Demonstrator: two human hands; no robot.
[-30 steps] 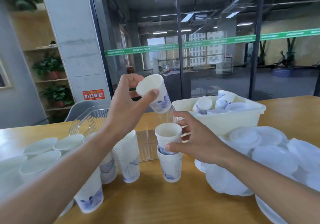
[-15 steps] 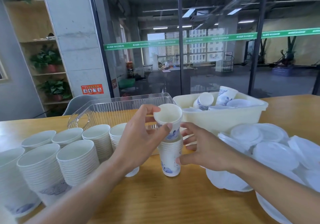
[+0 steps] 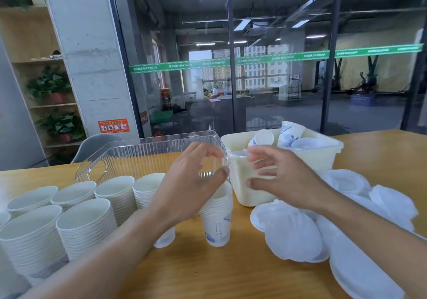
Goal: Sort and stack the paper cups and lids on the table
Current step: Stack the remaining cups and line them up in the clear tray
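1. Eight stacks of paper cups stand on the wooden table (image 3: 184,273). Seven crowd the 9 o'clock side (image 3: 85,224); one of them (image 3: 147,190) shows only partly behind the left forearm.
2. The eighth, the centre stack (image 3: 217,217), stands apart at the middle of the table, just at 7 o'clock of the cream tub (image 3: 323,157). It is upright, long axis vertical, mouth up, with blue print on the lowest cup.
3. Inside the cream tub at 1 o'clock, two loose cups can be counted: one (image 3: 263,138) tipped with its mouth toward the camera, one (image 3: 290,132) standing roughly upright. At least one lid lies beside them; more cannot be counted.
4. A heap of white lids (image 3: 295,236) spreads across the 3 to 5 o'clock side; they overlap too much for a count.
5. One clear ribbed bin (image 3: 143,155) sits at 11 o'clock, touching the cream tub's left wall.
6. The left hand (image 3: 191,183) hovers over the centre stack, fingers curved in a loose arc, thumb tip near the top rim, gripping nothing.
7. The right hand (image 3: 284,178) is spread in front of the tub's near wall, fingers apart and nearly straight, holding nothing.
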